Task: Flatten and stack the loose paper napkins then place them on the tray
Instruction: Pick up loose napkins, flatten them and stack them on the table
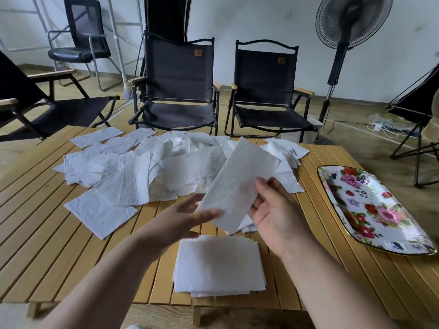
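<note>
One napkin (237,186), pinched at its near end by my left hand (185,217) and right hand (273,210), is pulled taut over the stack (218,264), likely to lie flat.

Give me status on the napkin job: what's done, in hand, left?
Done: a squared-up stack of flat napkins sits near the front edge of the table. In hand: one napkin, held between the left hand and right hand above that stack. Left: the large loose pile behind it, and the floral tray holds no napkins yet. Looks like most of the job remains.
</note>
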Available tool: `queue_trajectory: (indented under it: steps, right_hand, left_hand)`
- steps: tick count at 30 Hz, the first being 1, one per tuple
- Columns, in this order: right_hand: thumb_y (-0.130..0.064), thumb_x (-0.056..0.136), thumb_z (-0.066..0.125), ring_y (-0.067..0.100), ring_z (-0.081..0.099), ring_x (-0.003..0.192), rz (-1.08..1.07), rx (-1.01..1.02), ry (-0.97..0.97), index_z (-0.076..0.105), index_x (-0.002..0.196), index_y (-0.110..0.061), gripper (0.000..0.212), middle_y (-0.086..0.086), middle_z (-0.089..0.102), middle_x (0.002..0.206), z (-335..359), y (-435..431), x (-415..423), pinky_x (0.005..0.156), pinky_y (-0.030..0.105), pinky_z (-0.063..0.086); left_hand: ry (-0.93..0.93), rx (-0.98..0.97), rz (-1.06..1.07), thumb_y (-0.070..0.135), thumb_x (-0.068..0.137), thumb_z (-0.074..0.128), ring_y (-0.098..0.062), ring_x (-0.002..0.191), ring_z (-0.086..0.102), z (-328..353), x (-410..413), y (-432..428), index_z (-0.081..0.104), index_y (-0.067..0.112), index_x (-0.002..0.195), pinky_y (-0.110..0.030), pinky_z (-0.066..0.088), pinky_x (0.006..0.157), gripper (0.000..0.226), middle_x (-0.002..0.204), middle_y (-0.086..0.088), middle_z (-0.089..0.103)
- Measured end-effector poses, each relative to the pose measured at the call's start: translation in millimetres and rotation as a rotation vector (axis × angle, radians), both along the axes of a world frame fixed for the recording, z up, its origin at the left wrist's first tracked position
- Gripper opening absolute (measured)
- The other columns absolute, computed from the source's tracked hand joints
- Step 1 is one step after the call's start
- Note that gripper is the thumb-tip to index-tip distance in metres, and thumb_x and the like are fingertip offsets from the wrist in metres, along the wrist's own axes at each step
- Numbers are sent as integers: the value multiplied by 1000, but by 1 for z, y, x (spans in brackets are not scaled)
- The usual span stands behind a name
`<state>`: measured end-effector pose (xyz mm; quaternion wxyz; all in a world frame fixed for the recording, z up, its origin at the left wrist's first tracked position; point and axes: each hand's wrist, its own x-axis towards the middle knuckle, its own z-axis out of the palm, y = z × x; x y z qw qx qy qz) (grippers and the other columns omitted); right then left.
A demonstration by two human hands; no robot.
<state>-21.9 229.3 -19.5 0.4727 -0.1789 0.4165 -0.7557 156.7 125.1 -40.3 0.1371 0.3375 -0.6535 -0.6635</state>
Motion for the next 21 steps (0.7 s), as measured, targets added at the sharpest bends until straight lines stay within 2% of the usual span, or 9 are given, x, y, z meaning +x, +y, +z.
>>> queue_trajectory:
  steps: [2, 5, 6, 8, 10, 13, 17, 19, 21]
  right_hand:
    - [-15, 91, 64, 27, 67, 117, 35, -5, -19, 63, 129, -18, 39, 10, 71, 125, 3, 5, 1, 100, 48, 54]
    - [-21, 76, 75, 32, 65, 117, 34, 86, 121, 65, 126, -18, 51, 12, 70, 124, 4, 11, -3, 98, 54, 54]
    - [-22, 74, 77, 31, 66, 113, 7, 136, 191, 67, 122, -19, 49, 10, 71, 119, 6, 13, -8, 92, 52, 57]
    - [-19, 80, 78, 28, 71, 103, -12, 246, 376, 72, 109, -18, 31, 5, 77, 106, 8, 20, -19, 74, 39, 60]
    - [-18, 87, 75, 27, 73, 96, 64, 424, 633, 75, 100, -17, 12, -1, 79, 93, 8, 28, -31, 68, 34, 58]
    - [-26, 91, 73, 21, 74, 83, 340, 717, 953, 75, 94, -20, 8, -4, 78, 85, -2, 38, -41, 71, 34, 59]
    - [-34, 93, 68, 9, 67, 63, 589, 934, 1191, 71, 95, -23, 11, -4, 75, 84, -16, 36, -31, 53, 20, 42]
    - [-43, 92, 67, 11, 62, 59, 563, 1016, 1262, 69, 86, -20, 23, -3, 71, 76, -24, 31, -30, 53, 22, 41]
    - [-51, 90, 65, 14, 60, 63, 350, 1050, 1237, 65, 81, -18, 34, 0, 69, 76, -33, 23, -36, 60, 26, 44]
  left_hand:
    - [46, 16, -22, 42, 82, 74, -11, 108, 67, 3, -3, 6, 67, 28, 122, -37, 49, 95, 43, 115, 3, 73]
    - [89, -44, -11, 31, 87, 69, -15, 83, 65, 6, -4, 10, 75, 16, 96, -31, 45, 78, 18, 91, -4, 74]
    - [76, -80, -21, 28, 90, 68, -14, 76, 61, 6, -1, 10, 75, 19, 87, -29, 43, 72, 12, 82, -3, 71]
    - [-7, -168, -67, 24, 92, 68, -11, 66, 53, 6, 4, 7, 73, 26, 72, -25, 40, 64, 21, 69, 1, 64]
    - [-117, -199, -87, 22, 92, 70, -10, 59, 49, 2, 12, 2, 69, 26, 63, -24, 39, 60, 29, 63, 2, 59]
    - [-267, -177, -150, 16, 91, 70, -7, 54, 49, -3, 24, -4, 71, 17, 74, -24, 39, 57, 17, 60, 7, 61]
    - [-480, -238, -259, 26, 92, 68, -7, 56, 49, -10, 26, -5, 76, 17, 90, -20, 38, 54, 12, 63, 7, 64]
    - [-575, -293, -258, 33, 93, 67, -7, 53, 47, -14, 21, -5, 74, 16, 92, -19, 36, 52, 18, 60, 8, 61]
    - [-651, -373, -241, 43, 93, 65, -8, 56, 49, -18, 16, -6, 71, 19, 93, -21, 37, 55, 25, 63, 8, 61]
